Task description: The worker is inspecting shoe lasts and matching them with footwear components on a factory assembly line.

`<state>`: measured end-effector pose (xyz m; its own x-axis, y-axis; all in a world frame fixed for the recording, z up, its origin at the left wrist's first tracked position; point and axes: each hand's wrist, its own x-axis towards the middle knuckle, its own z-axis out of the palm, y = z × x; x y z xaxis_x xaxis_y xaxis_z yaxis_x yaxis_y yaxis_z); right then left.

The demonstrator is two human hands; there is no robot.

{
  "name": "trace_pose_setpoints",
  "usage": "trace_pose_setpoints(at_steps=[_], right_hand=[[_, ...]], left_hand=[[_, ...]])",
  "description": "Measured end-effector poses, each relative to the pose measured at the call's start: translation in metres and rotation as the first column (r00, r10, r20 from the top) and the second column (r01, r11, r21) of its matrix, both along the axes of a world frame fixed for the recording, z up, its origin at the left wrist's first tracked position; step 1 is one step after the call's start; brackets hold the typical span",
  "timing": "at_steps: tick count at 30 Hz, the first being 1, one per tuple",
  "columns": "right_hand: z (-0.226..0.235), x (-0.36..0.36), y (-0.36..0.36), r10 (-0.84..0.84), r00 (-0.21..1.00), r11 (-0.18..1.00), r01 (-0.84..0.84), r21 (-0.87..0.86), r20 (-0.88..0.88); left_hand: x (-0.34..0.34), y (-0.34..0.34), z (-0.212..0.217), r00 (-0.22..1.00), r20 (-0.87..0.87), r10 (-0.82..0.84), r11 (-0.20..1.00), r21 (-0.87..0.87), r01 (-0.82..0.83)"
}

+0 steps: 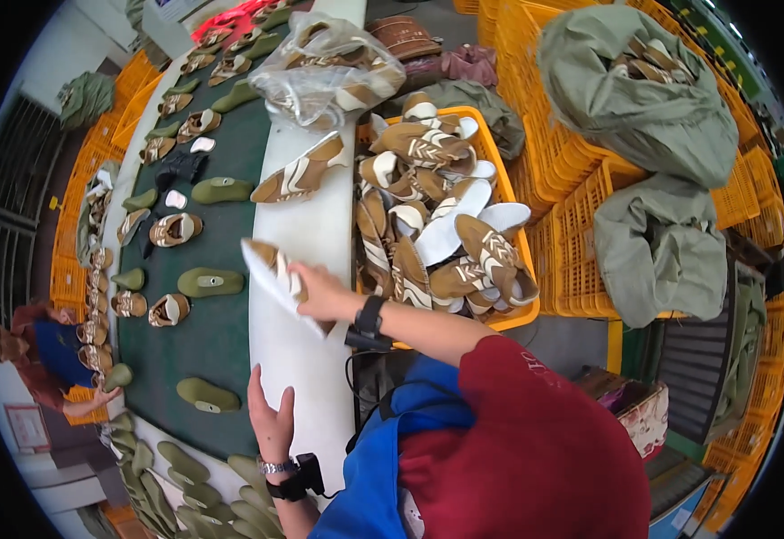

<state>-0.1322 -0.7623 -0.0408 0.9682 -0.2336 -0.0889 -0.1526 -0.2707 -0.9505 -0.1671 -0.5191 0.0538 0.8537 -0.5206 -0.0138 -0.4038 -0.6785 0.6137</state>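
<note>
One brown-and-white shoe upper [273, 269], half hidden under our closed right hand [318, 292]; our left hand [271, 418] rests open, empty, on the white bench edge [307, 359].

sleeve [536, 422]: dark red, short | apron [383, 476]: blue | right wrist: black band [369, 316] | left wrist: metal watch [277, 467], black band [295, 485]
</note>
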Motion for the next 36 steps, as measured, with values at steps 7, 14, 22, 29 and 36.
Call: trace_pose_setpoints(at_steps=[7, 14, 22, 29, 36], right_hand=[[0.087, -0.109, 0.102, 0.35, 0.733, 0.924, -0.373, -0.085, 0.583], [0.114, -0.1, 0.071, 0.412, 0.739, 0.91, -0.31, -0.274, 0.533], [0.135, -0.081, 0.112, 0.355, 0.77, 0.929, -0.23, -0.288, 0.53], [0.144, -0.055, 0.145, 0.491, 0.725, 0.861, -0.489, -0.142, 0.482], [0.149, -0.036, 0.176, 0.46, 0.67, 0.847, -0.527, -0.062, 0.582]], left_hand=[[-0.015, 0.04, -0.034, 0.688, -0.712, -0.139, 0.622, -0.604, -0.499], [-0.048, 0.054, -0.016, 0.601, -0.781, -0.172, 0.416, -0.61, -0.674], [-0.052, 0.068, 0.015, 0.9, -0.352, 0.257, 0.596, -0.676, -0.434], [-0.053, 0.089, 0.058, 0.812, 0.433, 0.392, 0.904, -0.346, -0.252], [-0.057, 0.129, 0.063, 0.724, 0.342, 0.599, 0.776, -0.47, -0.421]])
